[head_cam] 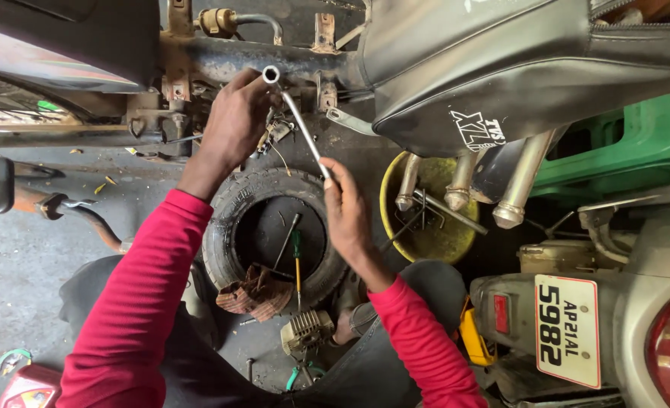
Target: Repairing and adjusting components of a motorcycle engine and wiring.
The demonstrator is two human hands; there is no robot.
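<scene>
My left hand [233, 125] reaches up to the rusty frame of a motorbike [222, 60] and closes around the upper bend of a silver L-shaped tube spanner [299, 121]. My right hand [346, 211] grips the lower end of the same spanner's long handle. The spanner's open round socket end shows just above my left fingers. Both arms wear red sleeves. Loose wires and small fittings hang behind the spanner under the frame.
A small tyre [271, 230] lies on the floor below, with a green-handled screwdriver [296, 257] and a rag [256, 291] on it. A yellow bowl [395, 219] holds metal tools. Black seat [501, 68], exhaust pipes [520, 181], green crate [637, 143] and a scooter's rear [622, 317] crowd the right.
</scene>
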